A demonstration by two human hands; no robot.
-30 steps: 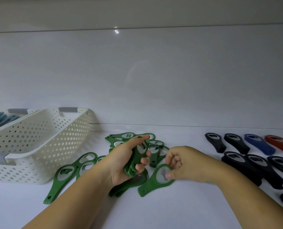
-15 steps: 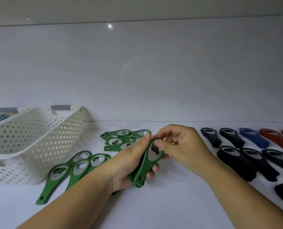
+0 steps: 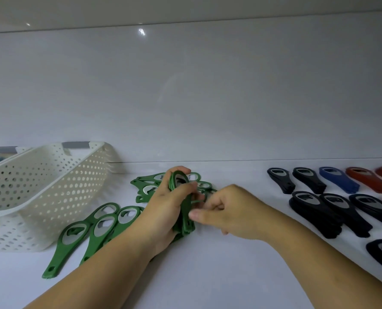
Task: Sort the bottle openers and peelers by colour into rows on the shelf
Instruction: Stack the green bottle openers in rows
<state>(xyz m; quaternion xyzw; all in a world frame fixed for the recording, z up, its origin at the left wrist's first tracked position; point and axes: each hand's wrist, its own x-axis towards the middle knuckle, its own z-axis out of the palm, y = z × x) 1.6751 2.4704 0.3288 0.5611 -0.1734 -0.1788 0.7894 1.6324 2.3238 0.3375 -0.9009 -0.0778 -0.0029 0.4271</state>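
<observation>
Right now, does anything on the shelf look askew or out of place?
Yes. The white perforated basket sits tilted, one side raised, rather than flat. Behind the left hand, which grips a stack of green bottle openers, more green openers lie in a criss-crossed heap, not a row. Nothing looks damaged.

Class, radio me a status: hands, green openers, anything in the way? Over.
Left hand grips stack of green bottle openers. Right hand pinches same stack. Loose green openers piled behind it. White basket left, apart.
</observation>
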